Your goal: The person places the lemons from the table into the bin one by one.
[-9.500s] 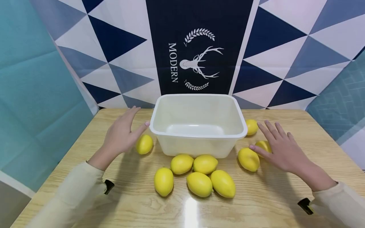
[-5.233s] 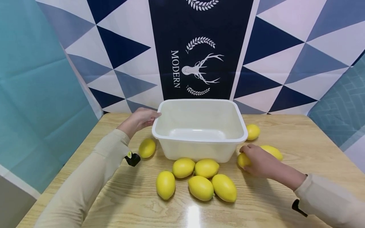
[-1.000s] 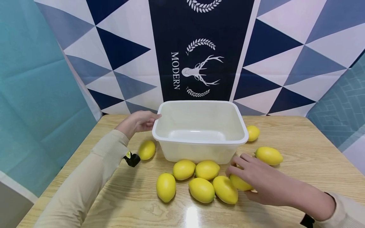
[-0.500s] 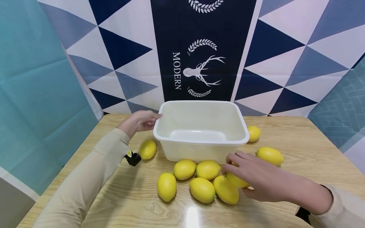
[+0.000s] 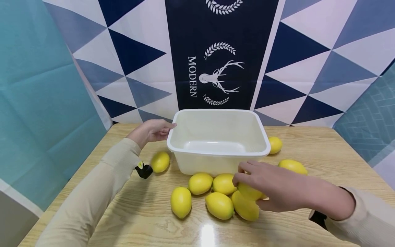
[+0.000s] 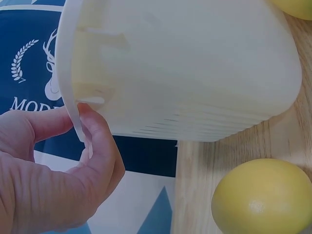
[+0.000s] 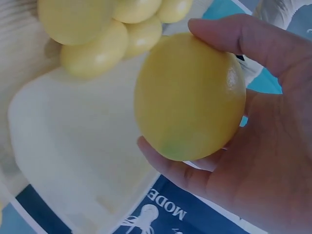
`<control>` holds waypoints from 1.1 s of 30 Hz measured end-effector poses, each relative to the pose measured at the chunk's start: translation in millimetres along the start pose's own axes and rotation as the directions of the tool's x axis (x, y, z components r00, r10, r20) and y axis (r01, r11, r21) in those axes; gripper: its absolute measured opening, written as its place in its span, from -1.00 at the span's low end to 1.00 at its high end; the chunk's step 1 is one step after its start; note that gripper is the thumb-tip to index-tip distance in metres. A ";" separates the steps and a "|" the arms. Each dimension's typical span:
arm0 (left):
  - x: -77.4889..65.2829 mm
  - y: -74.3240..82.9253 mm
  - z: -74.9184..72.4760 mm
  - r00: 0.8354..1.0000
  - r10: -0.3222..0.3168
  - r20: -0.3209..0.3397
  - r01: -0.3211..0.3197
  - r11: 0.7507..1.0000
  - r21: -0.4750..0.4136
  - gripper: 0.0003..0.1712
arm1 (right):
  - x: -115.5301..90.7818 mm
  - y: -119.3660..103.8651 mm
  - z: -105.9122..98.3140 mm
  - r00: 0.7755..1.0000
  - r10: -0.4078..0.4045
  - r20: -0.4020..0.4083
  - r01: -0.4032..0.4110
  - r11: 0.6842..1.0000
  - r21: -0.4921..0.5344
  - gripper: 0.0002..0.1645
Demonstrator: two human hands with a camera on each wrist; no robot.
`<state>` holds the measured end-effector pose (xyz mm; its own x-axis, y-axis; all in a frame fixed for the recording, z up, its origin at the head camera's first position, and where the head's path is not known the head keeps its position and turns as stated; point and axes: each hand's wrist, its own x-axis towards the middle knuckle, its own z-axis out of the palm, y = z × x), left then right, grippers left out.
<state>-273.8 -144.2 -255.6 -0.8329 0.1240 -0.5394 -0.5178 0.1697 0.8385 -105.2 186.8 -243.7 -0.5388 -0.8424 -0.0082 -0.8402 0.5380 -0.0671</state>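
Observation:
A white plastic bin (image 5: pixel 213 165) stands against the back of the table. My left hand (image 5: pixel 154 130) pinches its left rim, thumb on one side and fingers curled on the other, as the left wrist view shows. In my right hand (image 5: pixel 274 187) is a yellow lemon (image 7: pixel 190 97), gripped between thumb and fingers, its tip slightly green. In the head view this lemon overlaps the front-right lemon (image 5: pixel 245 207) of the group before the bin. The right wrist view shows the held lemon apart from the other lemons, with the bin behind it.
Several lemons (image 5: pixel 219 206) lie grouped before the bin on the wooden table (image 5: pixel 148 219). One lemon (image 5: pixel 160 162) rests left of the bin. Two more lie right of it, one by its side (image 5: pixel 275 145) and one partly behind my right hand. A patterned cloth (image 5: pixel 142 68) hangs behind.
Both hands were open earlier; my left hand then took the bin's rim and my right hand a lemon right of the bin. Lately the right hand has carried it left.

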 end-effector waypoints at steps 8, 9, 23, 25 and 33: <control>0.7 1.9 2.3 1.000 0.002 0.009 -0.002 1.000 0.019 -0.82 | 5.8 -0.1 -14.0 1.000 0.010 0.001 -0.010 1.000 -0.015 -0.27; 0.6 2.0 2.4 1.000 0.001 0.008 -0.001 1.000 0.018 -0.82 | 6.4 0.0 -15.6 1.000 0.018 0.008 -0.018 1.000 -0.010 -0.27; 2.0 -2.0 2.5 1.000 0.012 0.015 -0.012 1.000 -0.010 -0.88 | 18.1 7.7 -43.0 0.997 0.070 0.036 -0.070 0.998 -0.011 -0.37; 1.9 -2.1 2.9 1.000 0.019 0.019 -0.019 1.000 -0.009 -0.89 | 19.5 9.1 -46.6 0.995 0.090 0.050 -0.090 0.996 -0.004 -0.37; 1.3 -1.1 3.6 0.999 0.029 0.033 -0.029 1.000 -0.005 -0.91 | 25.4 18.8 -57.3 0.994 0.098 0.054 -0.098 0.995 -0.013 -0.38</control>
<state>-273.6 -140.7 -257.5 -0.8406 0.1611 -0.5171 -0.4945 0.1609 0.8541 -138.2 177.2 -188.0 -0.6147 -0.7858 -0.0690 -0.7843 0.6181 -0.0528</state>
